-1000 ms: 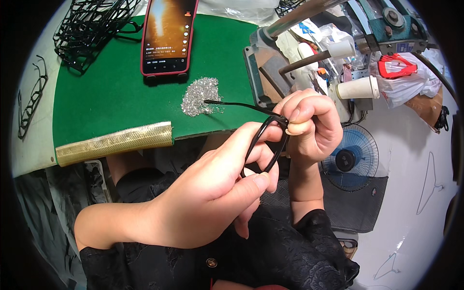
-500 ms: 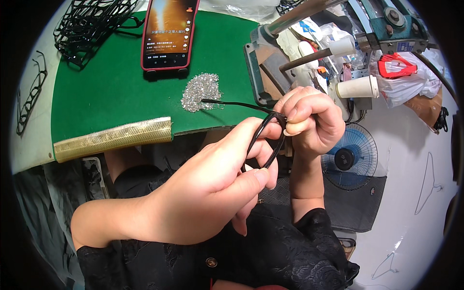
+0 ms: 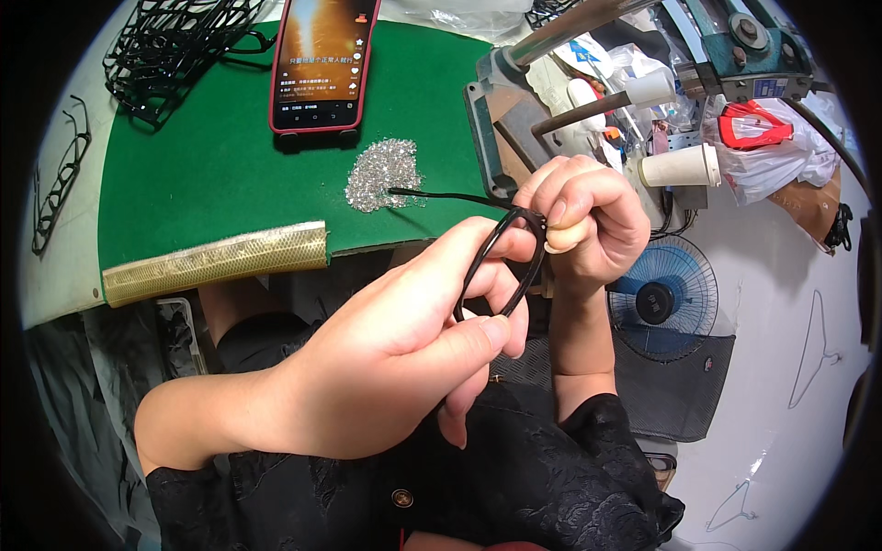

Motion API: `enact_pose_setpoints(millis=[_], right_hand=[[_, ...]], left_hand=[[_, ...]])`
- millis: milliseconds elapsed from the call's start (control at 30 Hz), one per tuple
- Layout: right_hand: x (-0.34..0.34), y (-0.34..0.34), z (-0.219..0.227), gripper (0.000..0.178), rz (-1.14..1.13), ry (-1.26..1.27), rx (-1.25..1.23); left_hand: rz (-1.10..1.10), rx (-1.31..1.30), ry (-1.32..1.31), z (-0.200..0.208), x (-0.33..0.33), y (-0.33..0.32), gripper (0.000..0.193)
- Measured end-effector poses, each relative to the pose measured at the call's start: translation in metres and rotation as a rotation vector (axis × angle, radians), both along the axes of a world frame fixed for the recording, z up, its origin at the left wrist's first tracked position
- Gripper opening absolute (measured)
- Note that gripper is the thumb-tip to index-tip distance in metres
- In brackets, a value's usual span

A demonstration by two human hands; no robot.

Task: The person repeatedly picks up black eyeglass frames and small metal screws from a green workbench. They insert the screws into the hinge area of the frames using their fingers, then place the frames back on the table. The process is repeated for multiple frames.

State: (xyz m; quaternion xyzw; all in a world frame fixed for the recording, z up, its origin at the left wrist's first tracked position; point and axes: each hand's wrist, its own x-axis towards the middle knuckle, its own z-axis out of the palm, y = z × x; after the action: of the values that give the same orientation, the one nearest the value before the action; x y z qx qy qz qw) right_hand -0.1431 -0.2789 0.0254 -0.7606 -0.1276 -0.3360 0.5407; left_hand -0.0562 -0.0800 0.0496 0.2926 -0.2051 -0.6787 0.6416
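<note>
Between my hands, in front of the table edge, is a black eyeglass frame [image 3: 469, 278] with one temple stretched out to the left over the mat. My left hand [image 3: 413, 340] is closed round the rims, its thumb pressing the lower part. At the hinge corner, my right hand [image 3: 588, 216] pinches the frame with thumb and fingertips; anything small between those fingertips is hidden. The temple's tip reaches over a pile of small shiny metal pieces [image 3: 381, 173], too small to name surely, lying on the green mat [image 3: 211, 174].
A phone in a red case [image 3: 317, 78] stands behind the pile. Black eyeglass frames [image 3: 175, 55] are heaped at the far left, with another pair [image 3: 62, 179] nearer the rim. A gold textured strip [image 3: 216, 264] lines the mat's front edge. A metal press [image 3: 749, 46] stands right, above a fan [image 3: 657, 298].
The eyeglass frame has turned slightly in my hands, so the rim shows rounder. My right hand has shifted a little left and up; both hands keep their hold.
</note>
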Motion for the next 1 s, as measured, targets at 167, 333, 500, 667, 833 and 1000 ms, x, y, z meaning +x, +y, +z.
enact_pose_setpoints(millis=[167, 333, 500, 667, 833, 1000], right_hand=[[0.002, 0.001, -0.002, 0.019, 0.031, -0.006, 0.027], [0.001, -0.001, -0.008, 0.014, 0.04, -0.071, 0.232], [0.004, -0.022, -0.013, 0.027, -0.137, -0.125, 0.308], [-0.007, -0.044, -0.015, 0.023, -0.256, -0.148, 0.432], [-0.031, -0.053, -0.023, 0.015, -0.365, -0.02, 0.502], [-0.045, -0.062, -0.028, 0.013, -0.515, -0.012, 0.43]], left_hand=[[0.041, -0.026, -0.007, -0.001, -0.002, 0.002, 0.045], [0.086, -0.053, 0.009, 0.004, -0.003, -0.01, 0.041], [0.113, -0.067, -0.093, 0.012, 0.004, -0.049, 0.037], [0.246, -0.089, -0.304, 0.031, 0.011, -0.107, 0.034], [0.338, -0.11, -0.322, 0.04, 0.013, -0.152, 0.038], [0.447, -0.159, -0.263, 0.043, 0.002, -0.171, 0.036]])
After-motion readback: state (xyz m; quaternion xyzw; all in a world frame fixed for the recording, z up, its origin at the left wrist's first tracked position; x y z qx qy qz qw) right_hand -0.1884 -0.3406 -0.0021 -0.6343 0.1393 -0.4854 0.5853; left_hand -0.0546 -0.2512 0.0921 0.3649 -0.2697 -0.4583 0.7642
